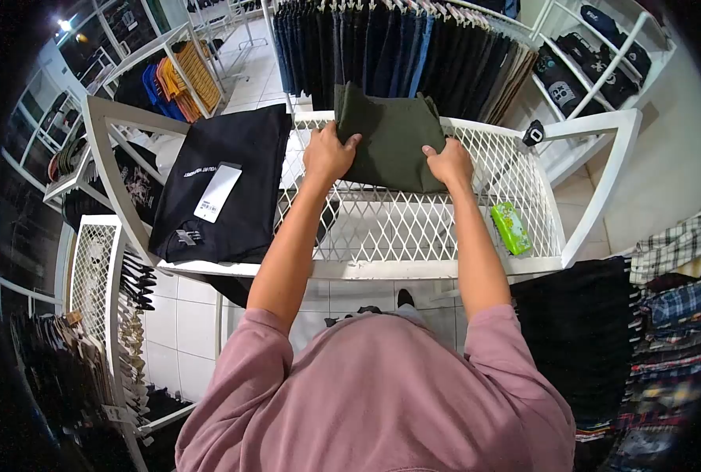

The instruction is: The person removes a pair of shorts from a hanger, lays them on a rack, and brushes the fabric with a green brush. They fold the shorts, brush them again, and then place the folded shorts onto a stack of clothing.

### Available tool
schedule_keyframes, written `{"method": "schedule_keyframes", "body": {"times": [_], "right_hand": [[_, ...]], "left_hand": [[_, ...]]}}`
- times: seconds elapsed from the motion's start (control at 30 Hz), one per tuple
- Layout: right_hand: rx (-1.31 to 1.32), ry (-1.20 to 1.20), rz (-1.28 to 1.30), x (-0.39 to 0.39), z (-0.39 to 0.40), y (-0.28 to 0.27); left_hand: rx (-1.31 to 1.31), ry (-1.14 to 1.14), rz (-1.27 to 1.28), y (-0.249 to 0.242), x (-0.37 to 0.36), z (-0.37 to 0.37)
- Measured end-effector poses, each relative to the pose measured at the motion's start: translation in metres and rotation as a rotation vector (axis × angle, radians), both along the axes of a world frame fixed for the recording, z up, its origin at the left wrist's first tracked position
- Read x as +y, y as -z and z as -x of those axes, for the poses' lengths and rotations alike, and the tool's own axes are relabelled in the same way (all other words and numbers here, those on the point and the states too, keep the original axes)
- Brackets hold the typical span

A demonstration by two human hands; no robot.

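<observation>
Between my hands is a folded olive-green garment [390,141], over the far middle part of a white wire-mesh rack shelf [390,228]. My left hand [331,155] grips its left edge, thumb on top and fingers underneath. On the opposite edge my right hand [449,164] holds it the same way. The garment's far side rises in uneven corners. To the left lies a folded black T-shirt [244,161] with a white price tag [218,193] on it.
A bright green packet [511,228] lies at the shelf's right. A small black device [533,133] is fixed on the back rail. Hanging jeans [382,51] line the far side, and folded plaid shirts [673,307] are at the right. Caps [594,67] fill a rack at top right.
</observation>
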State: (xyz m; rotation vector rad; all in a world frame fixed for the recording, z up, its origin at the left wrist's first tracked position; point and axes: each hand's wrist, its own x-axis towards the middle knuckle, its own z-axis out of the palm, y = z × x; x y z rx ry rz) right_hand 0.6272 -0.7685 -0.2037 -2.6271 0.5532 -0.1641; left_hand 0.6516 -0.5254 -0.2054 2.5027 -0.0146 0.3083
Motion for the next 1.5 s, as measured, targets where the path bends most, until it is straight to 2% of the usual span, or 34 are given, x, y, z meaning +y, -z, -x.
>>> {"method": "schedule_keyframes", "body": {"times": [0.1, 0.17, 0.23, 0.3, 0.37, 0.43, 0.5, 0.53, 0.57, 0.63, 0.67, 0.7, 0.77, 0.8, 0.83, 0.9, 0.97, 1.03, 1.07, 1.1, 1.17, 1.2, 1.27, 1.3, 1.33, 1.43, 1.5], "right_hand": [[-0.044, -0.025, -0.054, 0.002, 0.004, 0.000], [-0.639, -0.235, 0.191, 0.005, 0.006, 0.011], [-0.867, -0.345, 0.077, 0.020, 0.020, -0.009], [-0.876, -0.440, -0.023, 0.025, 0.028, -0.027], [-0.968, -0.464, -0.074, 0.033, 0.042, -0.052], [-1.003, -0.525, -0.365, 0.038, 0.062, -0.071], [-1.085, -0.557, -0.384, 0.032, 0.071, -0.075], [-1.098, -0.550, -0.401, 0.028, 0.078, -0.075], [-1.110, -0.542, -0.416, 0.024, 0.086, -0.073], [-1.073, -0.495, -0.545, 0.017, 0.108, -0.070], [-1.034, -0.448, -0.579, 0.012, 0.120, -0.065], [-0.995, -0.399, -0.612, 0.006, 0.131, -0.058], [-0.776, -0.251, -0.436, -0.008, 0.157, -0.042], [-0.563, -0.143, -0.360, -0.017, 0.168, -0.032], [-0.549, -0.139, -0.361, -0.023, 0.177, -0.022], [-0.577, 0.022, 0.215, -0.036, 0.188, -0.007], [-0.556, 0.023, 0.203, -0.058, 0.196, 0.006], [-0.460, -0.030, 0.452, -0.077, 0.201, 0.021], [-0.379, -0.042, 0.456, -0.087, 0.200, 0.034], [-0.375, -0.039, 0.457, -0.090, 0.200, 0.034], [-0.354, -0.031, 0.286, -0.093, 0.198, 0.033], [-0.389, 0.035, 0.339, -0.078, 0.199, 0.022], [-0.557, -0.055, 0.238, -0.039, 0.198, -0.005], [-0.525, -0.143, 0.091, -0.010, 0.200, -0.019], [-0.579, -0.315, 0.064, 0.017, 0.199, -0.025], [-0.397, -0.628, 0.159, 0.053, 0.200, 0.007], [-0.277, -0.283, 0.278, 0.012, 0.185, 0.008]], "left_hand": [[0.066, -0.029, 0.016, 0.006, 0.003, -0.004], [-0.009, 0.022, 0.167, 0.024, 0.010, -0.013], [-0.045, 0.071, 0.433, 0.023, 0.018, -0.015], [-0.141, 0.196, 0.805, 0.028, 0.030, -0.016], [-0.105, 0.259, 1.011, -0.008, 0.039, 0.011], [-0.052, 0.277, 1.159, -0.038, 0.043, 0.036], [0.018, 0.281, 1.291, -0.052, 0.045, 0.051], [0.095, 0.368, 1.388, -0.057, 0.049, 0.060], [0.098, 0.363, 1.392, -0.062, 0.050, 0.069], [0.077, 0.419, 1.105, -0.071, 0.044, 0.089], [0.007, 0.358, 1.120, -0.073, 0.036, 0.101], [-0.035, 0.365, 1.012, -0.068, 0.032, 0.109], [-0.011, 0.316, 0.940, -0.051, 0.016, 0.120], [0.013, 0.240, 0.633, -0.035, 0.017, 0.119], [0.057, 0.161, 0.369, -0.030, 0.012, 0.124], [-0.281, 0.214, 0.146, -0.007, 0.008, 0.138], [-0.268, 0.296, 0.147, -0.007, 0.010, 0.155], [-0.305, 0.383, -0.110, -0.006, 0.015, 0.174], [-0.272, 0.404, -0.175, -0.004, 0.016, 0.180], [-0.218, 0.408, -0.224, 0.005, 0.018, 0.184], [-0.176, 0.409, -0.185, 0.015, 0.019, 0.186], [-0.174, 0.409, -0.184, 0.018, 0.019, 0.185], [-0.202, 0.402, -0.227, 0.023, 0.018, 0.184], [-0.194, 0.404, -0.228, 0.023, 0.019, 0.185], [-0.192, 0.397, -0.243, 0.023, 0.019, 0.185], [-0.192, 0.406, -0.264, 0.023, 0.018, 0.187], [-0.162, 0.375, -0.321, 0.022, 0.019, 0.189]]}}
